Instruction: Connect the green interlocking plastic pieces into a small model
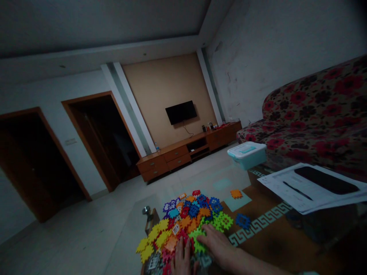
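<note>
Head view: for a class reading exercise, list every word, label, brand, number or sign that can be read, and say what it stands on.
None can be read.
Papers: faint marks, too small and blurred to read.
Small items on the cabinet: any labels are too small to read.
Coloured pieces: no lettering can be made out.
Television: dark screen, no readable text.

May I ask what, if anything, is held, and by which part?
I cannot tell: left hand lies over red pieces, right hand over green pieces; any grip is hidden.
</note>
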A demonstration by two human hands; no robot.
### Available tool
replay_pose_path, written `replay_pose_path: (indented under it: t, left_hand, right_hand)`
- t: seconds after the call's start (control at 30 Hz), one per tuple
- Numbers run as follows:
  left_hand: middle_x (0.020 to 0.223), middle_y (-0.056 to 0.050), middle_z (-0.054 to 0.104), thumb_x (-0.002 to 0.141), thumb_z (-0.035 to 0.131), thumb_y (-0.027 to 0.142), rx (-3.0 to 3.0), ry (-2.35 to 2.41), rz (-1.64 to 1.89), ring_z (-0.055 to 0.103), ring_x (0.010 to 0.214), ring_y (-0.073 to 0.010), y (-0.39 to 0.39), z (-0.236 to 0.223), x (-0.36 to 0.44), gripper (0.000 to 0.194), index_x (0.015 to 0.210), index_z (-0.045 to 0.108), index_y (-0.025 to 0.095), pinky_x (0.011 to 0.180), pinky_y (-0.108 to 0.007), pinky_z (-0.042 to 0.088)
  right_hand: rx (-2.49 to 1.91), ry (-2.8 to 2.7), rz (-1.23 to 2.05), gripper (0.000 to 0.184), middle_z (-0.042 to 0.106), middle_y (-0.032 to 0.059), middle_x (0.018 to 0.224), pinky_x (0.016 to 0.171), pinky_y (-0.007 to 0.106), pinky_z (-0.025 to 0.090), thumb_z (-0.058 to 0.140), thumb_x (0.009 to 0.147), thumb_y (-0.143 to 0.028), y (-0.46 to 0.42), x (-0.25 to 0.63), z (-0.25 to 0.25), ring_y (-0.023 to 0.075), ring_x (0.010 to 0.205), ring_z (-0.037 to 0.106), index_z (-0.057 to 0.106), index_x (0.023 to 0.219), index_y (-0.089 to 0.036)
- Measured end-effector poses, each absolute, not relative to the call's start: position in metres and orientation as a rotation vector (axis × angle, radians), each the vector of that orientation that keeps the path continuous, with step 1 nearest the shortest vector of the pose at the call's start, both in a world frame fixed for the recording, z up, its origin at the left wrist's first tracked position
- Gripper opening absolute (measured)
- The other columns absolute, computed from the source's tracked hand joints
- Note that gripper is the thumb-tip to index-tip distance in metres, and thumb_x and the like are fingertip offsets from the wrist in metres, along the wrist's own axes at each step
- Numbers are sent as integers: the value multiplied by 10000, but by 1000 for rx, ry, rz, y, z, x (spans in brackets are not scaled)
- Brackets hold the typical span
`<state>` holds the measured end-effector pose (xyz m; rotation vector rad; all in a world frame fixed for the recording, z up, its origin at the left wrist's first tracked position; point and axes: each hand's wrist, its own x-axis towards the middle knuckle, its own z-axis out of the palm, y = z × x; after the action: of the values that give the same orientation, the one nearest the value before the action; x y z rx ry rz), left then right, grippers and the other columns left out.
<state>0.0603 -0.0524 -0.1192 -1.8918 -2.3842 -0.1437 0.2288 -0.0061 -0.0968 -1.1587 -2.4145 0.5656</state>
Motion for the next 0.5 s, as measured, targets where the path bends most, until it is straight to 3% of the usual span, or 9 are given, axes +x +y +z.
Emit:
replay_pose_path:
  t: [0.23, 0.3, 0.43, 0.5]
  left_hand:
    - [1361, -158, 595, 772, 557, 78, -1924, -2385, -486, 566, 1258, -262, -43, -113, 20, 487, 1247, 639, 149, 1033, -319, 478]
    - [1280, -155, 654, 772, 579, 91, -1904, -2291, -613, 600, 1212, -257, -48, -113, 21, 452, 1213, 663, 138, 1032, -297, 480]
    - [1295, -131, 643, 764, 654, 182, -2108, -2122, -637, 569, 1247, -266, -59, -122, 49, 495, 1258, 631, 179, 1079, -338, 453]
    - [1307, -136, 634, 695, 732, 194, -2290, -2081, -510, 560, 1254, -284, -63, -132, 70, 590, 1274, 617, 190, 1096, -370, 435]
  right_hand:
    - [-1433, -2374, 427, 355, 644, 147, 1183, 948, 395, 413, 484, 807, -60, 24, 252, -72, 321, 1157, 526, 720, 1034, -196]
    - [-1386, -2383, 434, 407, 614, 132, 1267, 986, 395, 399, 547, 777, -67, 25, 255, -76, 312, 1201, 504, 690, 1133, -203]
    - [-1189, -2398, 554, 746, 471, 95, 1473, 1098, 402, 314, 738, 683, -140, 27, 251, -90, 294, 1340, 392, 513, 1387, -242]
    - [-1147, -2427, 570, 747, 480, 82, 1471, 1111, 417, 291, 749, 696, -162, 29, 247, -94, 292, 1348, 385, 505, 1395, -260]
